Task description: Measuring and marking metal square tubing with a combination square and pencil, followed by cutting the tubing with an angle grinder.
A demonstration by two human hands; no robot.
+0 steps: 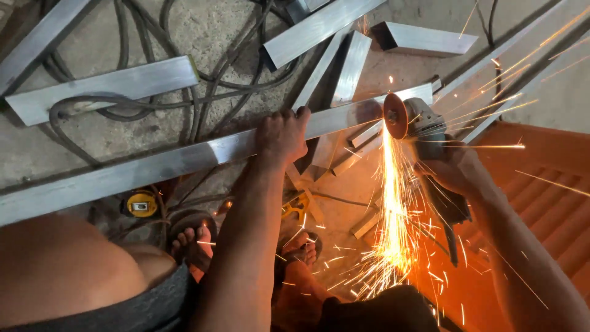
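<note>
- Nearest, a bare knee (pixel 55 270) fills the lower left, and two sandalled feet (pixel 192 241) rest on the concrete floor (pixel 203 31) under the work.
- The left hand (pixel 281 136) presses down on a long square metal tube (pixel 153 166) that runs from lower left to upper right; its fingers (pixel 294 114) are curled over the far edge, clamping the tube.
- The right hand (pixel 455 169) is closed tight around the body of an angle grinder (pixel 424 129), to the right of the left hand.
- The grinder's disc (pixel 394 115) touches the tube near its right end, and a stream of sparks (pixel 393 215) falls toward the feet, with more streaking off to the upper right.
- A yellow tape measure (pixel 141 204) lies on the floor just below the tube, left of the feet.
- At right, an orange ribbed sheet (pixel 547 184) lies under the right arm.
- Farther off, cut lengths of metal tube (pixel 104 86) lie scattered on the floor among dark looping cables (pixel 203 80).
</note>
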